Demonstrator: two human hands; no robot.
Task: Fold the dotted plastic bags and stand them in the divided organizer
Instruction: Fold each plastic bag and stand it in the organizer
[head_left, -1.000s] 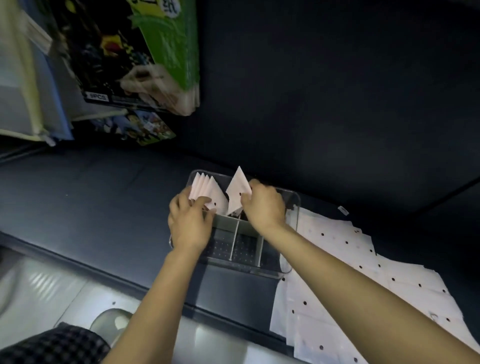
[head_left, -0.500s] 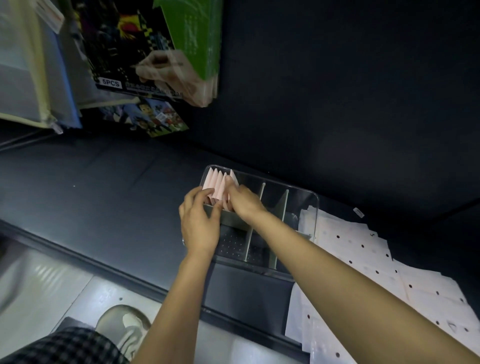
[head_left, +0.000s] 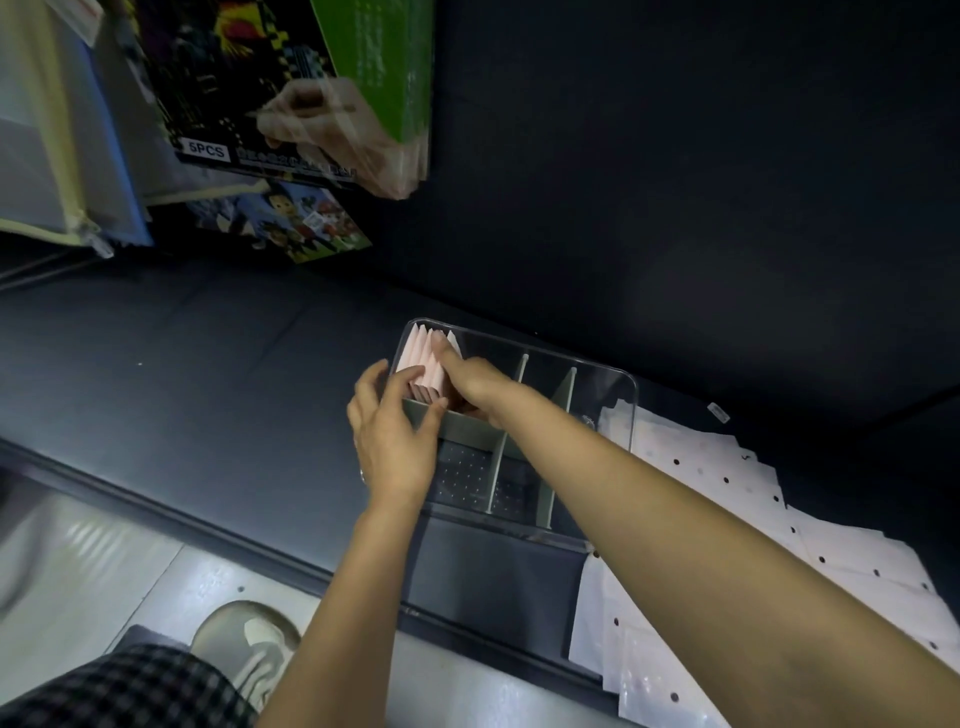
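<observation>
Folded pink bags (head_left: 423, 358) stand fanned in the clear organizer's (head_left: 618, 410) far-left compartment (points up). Right hand (head_left: 470, 376) pinches the stack's right end; left hand (head_left: 392, 436), fingers loose, touches its left side.

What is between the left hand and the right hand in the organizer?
In the head view, the row of folded bags stands between the left hand and the right hand, in the far-left compartment of the organizer.

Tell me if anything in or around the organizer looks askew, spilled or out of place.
Nothing stands out. The folded bags stand packed together in the far left compartment of the clear organizer, with the left hand and right hand against them. The unfolded dotted bags lie overlapped in a loose, fanned pile beside it.
</observation>
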